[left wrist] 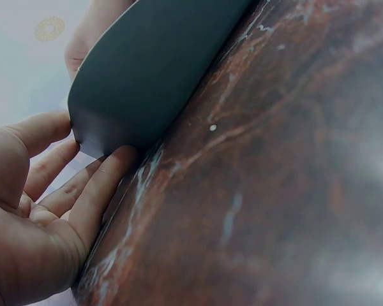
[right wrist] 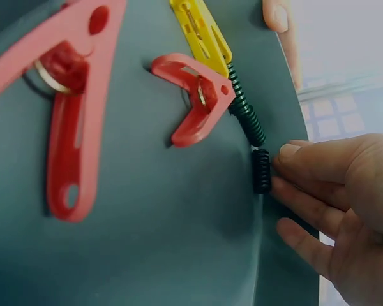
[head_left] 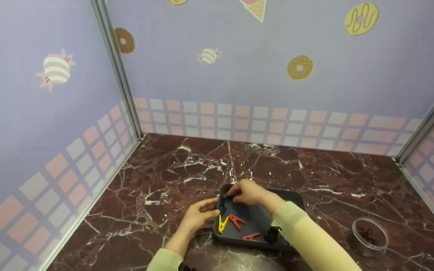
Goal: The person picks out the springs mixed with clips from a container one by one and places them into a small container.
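Note:
A dark grey tray [head_left: 256, 214] lies on the table. My left hand [head_left: 198, 216] grips its left side, thumb over the rim; in the left wrist view the other fingers [left wrist: 92, 197] press against the outer wall and lower edge. Inside the tray's far left corner is my right hand [head_left: 251, 194], its fingertips touching a short black coil spring [right wrist: 262, 171] by the wall. Dark green coils [right wrist: 246, 111] line up beyond that spring. Alongside them are a yellow clip [right wrist: 203, 35] and a red clip [right wrist: 198, 99]. Another red clip [head_left: 251, 236] lies near the tray's front wall.
A clear round tub [head_left: 369, 237] with dark reddish pieces inside stands right of the tray. Purple patterned panels [head_left: 239, 82] enclose the marbled table [head_left: 156, 169] at the back and sides. Small white flecks or marks show behind the tray.

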A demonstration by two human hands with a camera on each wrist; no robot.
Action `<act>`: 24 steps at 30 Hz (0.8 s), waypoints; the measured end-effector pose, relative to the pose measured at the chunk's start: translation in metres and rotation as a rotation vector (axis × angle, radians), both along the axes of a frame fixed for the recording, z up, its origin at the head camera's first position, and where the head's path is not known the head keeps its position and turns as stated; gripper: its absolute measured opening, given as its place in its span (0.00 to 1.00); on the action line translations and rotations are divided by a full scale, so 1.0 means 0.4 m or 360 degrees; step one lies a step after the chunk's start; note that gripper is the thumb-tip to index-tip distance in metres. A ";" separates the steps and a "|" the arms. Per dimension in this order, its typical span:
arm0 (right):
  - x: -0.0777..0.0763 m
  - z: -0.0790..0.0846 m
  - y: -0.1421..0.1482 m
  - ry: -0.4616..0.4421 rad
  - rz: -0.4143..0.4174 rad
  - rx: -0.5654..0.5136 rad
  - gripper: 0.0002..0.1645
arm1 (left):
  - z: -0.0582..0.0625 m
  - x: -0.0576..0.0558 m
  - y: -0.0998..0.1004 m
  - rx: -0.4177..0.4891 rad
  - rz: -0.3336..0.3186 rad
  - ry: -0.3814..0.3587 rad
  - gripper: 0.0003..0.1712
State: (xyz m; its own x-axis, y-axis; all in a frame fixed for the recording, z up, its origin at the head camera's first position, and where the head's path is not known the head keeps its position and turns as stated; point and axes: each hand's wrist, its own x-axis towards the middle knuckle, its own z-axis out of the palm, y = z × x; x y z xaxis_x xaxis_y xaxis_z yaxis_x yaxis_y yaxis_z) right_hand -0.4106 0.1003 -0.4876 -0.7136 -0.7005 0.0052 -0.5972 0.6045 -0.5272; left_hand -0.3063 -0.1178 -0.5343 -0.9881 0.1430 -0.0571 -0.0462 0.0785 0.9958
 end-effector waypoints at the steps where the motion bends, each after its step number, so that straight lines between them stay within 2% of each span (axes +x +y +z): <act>1: 0.001 0.000 0.002 0.0003 -0.0002 0.0001 0.16 | 0.000 0.000 0.000 0.0000 0.0002 -0.0003 0.29; 5: 0.003 -0.003 0.008 0.0010 -0.0008 -0.0019 0.14 | 0.000 0.000 0.001 0.0005 0.0007 -0.0020 0.29; 11: 0.006 -0.012 0.013 -0.0058 -0.0042 -0.0055 0.12 | 0.003 0.003 0.003 -0.0014 0.0019 -0.0023 0.29; 19: 0.002 -0.026 0.020 -0.0116 0.0032 -0.0021 0.15 | 0.003 0.004 0.003 -0.0015 0.0015 -0.0010 0.29; 24: -0.001 -0.030 0.023 -0.0145 0.0071 -0.0016 0.15 | 0.005 0.002 0.001 -0.0058 0.0028 -0.0049 0.29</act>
State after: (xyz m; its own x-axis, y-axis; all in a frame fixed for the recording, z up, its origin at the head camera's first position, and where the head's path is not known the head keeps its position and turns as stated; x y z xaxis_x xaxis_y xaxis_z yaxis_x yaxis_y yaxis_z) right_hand -0.4111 0.1094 -0.4997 -0.6796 -0.7318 -0.0507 -0.5729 0.5727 -0.5864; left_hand -0.3055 -0.1172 -0.5323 -0.9881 0.1229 -0.0922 -0.0783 0.1136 0.9904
